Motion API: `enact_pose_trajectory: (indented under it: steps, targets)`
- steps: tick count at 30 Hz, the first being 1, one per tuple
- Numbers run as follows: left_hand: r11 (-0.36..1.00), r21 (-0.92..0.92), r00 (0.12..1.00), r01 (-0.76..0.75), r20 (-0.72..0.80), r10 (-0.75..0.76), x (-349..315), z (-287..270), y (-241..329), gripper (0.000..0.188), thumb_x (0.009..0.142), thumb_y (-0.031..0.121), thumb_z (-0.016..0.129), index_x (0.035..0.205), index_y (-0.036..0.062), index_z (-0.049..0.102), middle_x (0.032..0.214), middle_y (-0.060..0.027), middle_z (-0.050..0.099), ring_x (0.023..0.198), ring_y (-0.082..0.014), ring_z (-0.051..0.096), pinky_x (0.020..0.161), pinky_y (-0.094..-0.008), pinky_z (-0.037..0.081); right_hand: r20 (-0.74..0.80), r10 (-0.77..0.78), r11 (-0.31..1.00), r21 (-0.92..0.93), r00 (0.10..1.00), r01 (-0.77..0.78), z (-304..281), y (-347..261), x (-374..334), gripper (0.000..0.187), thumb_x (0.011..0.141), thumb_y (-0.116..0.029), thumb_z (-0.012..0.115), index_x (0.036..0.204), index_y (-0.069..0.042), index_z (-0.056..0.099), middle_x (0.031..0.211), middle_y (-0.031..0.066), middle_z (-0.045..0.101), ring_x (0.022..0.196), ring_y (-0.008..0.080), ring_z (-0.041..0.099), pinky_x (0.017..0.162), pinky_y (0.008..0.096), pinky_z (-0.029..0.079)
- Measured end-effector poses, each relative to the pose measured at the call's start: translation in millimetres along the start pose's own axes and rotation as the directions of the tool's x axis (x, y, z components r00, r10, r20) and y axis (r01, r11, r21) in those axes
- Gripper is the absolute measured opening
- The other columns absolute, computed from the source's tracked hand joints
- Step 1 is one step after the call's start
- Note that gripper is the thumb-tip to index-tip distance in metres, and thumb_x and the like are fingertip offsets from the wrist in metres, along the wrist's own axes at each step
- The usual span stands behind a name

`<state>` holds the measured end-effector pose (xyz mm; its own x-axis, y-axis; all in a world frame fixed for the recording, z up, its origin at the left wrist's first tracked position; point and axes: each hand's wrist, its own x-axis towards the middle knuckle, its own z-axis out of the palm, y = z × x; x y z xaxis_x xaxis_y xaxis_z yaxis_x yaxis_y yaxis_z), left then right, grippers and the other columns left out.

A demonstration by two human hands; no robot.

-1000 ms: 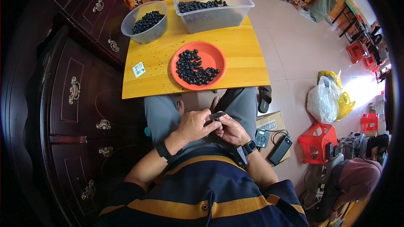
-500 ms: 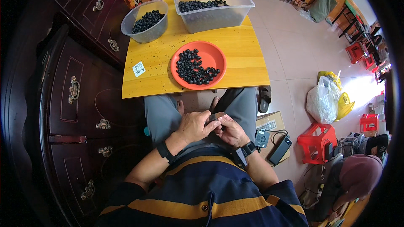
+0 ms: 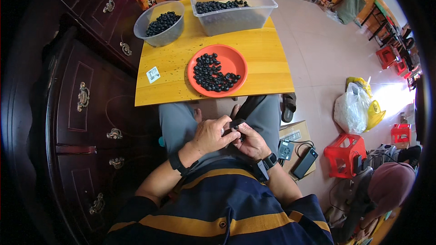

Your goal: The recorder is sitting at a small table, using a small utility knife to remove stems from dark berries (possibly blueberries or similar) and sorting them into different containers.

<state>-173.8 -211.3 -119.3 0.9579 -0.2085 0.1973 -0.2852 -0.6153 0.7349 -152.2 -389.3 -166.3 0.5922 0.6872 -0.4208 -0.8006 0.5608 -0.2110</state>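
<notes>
Over my lap, my left hand and my right hand are close together, their fingers bent around a small dark piece. Fingers partly cover it, so its kind cannot be made out. Both hands are closed on or against it. Beyond them, an orange-red plate sits near the front edge of the yellow table. Small black round beads, several with a hole showing, lie in it, mostly along its left and front. My left wrist wears a black band; my right wrist carries a watch and a small dark device.
A round clear bowl and a large clear bin, both holding black beads, stand at the table's back. Dark drawers rise on the left. At right are a cardboard piece with black devices, a red stool and another person.
The dark piece between my fingers has turned, showing more of its black side. My hands stay nearly in place; the whole view has shifted slightly.
</notes>
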Motion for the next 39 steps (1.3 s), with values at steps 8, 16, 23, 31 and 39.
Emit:
enact_pose_trajectory:
  steps: [8, 16, 23, 31, 39]
  targets:
    - [0.997, -0.017, 0.982, 0.078, 0.173, -0.074, 8.4, -11.5, 5.1, 0.026, 0.081, 0.027, 0.071, 0.085, 0.0039, 0.059, 0.064, -0.0129, 0.063, 0.062, -0.0337, 0.065, 0.057, -0.044, 0.049, -0.012, 0.128, 0.991, -0.048, 0.992, -0.128, -28.3, 3.5, 6.1, 0.007, 0.098, -0.018, 0.057, 0.098, -0.012, 0.058, 0.088, 0.0001, 0.061, 0.076, 0.0117, 0.061, 0.066, 0.0259, 0.052]
    - [0.95, 0.183, 0.962, 0.253, 0.061, -0.268, 83.8, -110.9, -17.4, 0.024, 0.081, 0.025, 0.07, 0.08, 0.0026, 0.063, 0.07, -0.0123, 0.066, 0.066, -0.0193, 0.065, 0.064, -0.0344, 0.052, -0.065, 0.137, 0.989, -0.047, 0.988, -0.14, -27.7, 2.6, 2.7, 0.02, 0.097, -0.013, 0.053, 0.115, -0.007, 0.058, 0.111, 0.0092, 0.064, 0.094, 0.0181, 0.063, 0.083, 0.0308, 0.054]
    - [0.992, -0.002, 0.823, 0.128, -0.558, -0.108, 122.7, -186.6, -64.2, 0.029, 0.087, 0.028, 0.068, 0.084, 0.0007, 0.059, 0.067, -0.0077, 0.06, 0.063, -0.0123, 0.056, 0.06, -0.0315, 0.047, 0.03, 0.1, 0.994, -0.044, 0.995, -0.098, -24.6, 2.3, 4.4, 0.025, 0.1, -0.013, 0.049, 0.123, -0.005, 0.054, 0.114, 0.0095, 0.063, 0.099, 0.0191, 0.062, 0.084, 0.0293, 0.053]
    - [0.947, -0.039, 0.942, 0.32, -0.097, -0.323, 61.5, -110.9, -64.2, 0.015, 0.087, 0.017, 0.068, 0.09, 0.0026, 0.065, 0.067, 0.0044, 0.053, 0.062, -0.0061, 0.049, 0.058, -0.0252, 0.042, 0.076, 0.119, 0.993, -0.034, 0.99, -0.117, -22.3, -9.8, -6.2, 0.03, 0.103, -0.029, 0.045, 0.12, -0.007, 0.054, 0.084, -0.0003, 0.053, 0.067, 0.0106, 0.047, 0.06, 0.0232, 0.042]
    - [0.881, -0.234, 0.906, 0.411, -0.004, -0.424, 36.6, -95.6, -99.6, 0.023, 0.086, 0.023, 0.07, 0.08, 0.0023, 0.062, 0.065, 0.0017, 0.053, 0.061, -0.0071, 0.048, 0.057, -0.0265, 0.042, 0.019, -0.026, 0.991, -0.132, 0.999, 0.029, -4.7, -31.1, -22.0, 0.024, 0.101, -0.028, 0.05, 0.114, -0.009, 0.057, 0.077, -0.0035, 0.049, 0.063, 0.0076, 0.044, 0.057, 0.0205, 0.038]
